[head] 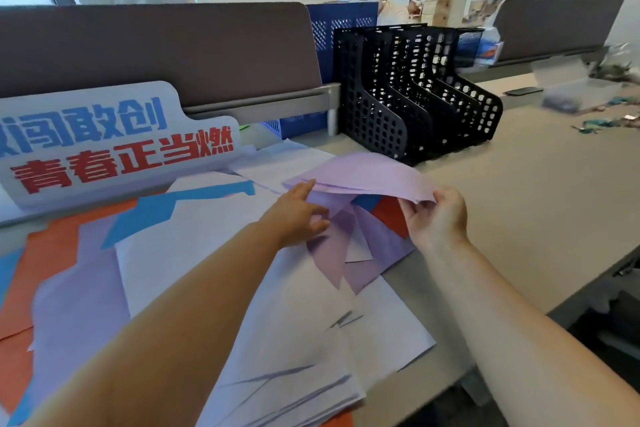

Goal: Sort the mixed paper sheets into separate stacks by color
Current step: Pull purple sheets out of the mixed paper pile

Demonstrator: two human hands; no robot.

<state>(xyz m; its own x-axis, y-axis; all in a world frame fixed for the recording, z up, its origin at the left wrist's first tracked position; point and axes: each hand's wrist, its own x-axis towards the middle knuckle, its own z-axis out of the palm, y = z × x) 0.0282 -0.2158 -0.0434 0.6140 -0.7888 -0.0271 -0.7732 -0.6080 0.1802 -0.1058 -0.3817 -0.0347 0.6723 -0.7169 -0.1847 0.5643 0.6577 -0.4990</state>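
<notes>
A mixed spread of paper covers the desk: white sheets [214,253], orange sheets [52,253], blue sheets [156,211] and purple sheets [363,253]. My right hand [436,218] pinches the near edge of a few lifted pale purple sheets [363,173], raised above the pile. My left hand [298,215] reaches under those lifted sheets, fingers extended onto the purple paper below. A red-orange sheet [391,215] and a bit of blue show beneath the raised paper.
A black perforated file rack [415,90] stands behind the papers. A sign board with blue and red characters [104,146] leans on the grey desk divider [156,52]. Beige desk surface [536,184] extends right; clutter lies at far right. A person stands in the background.
</notes>
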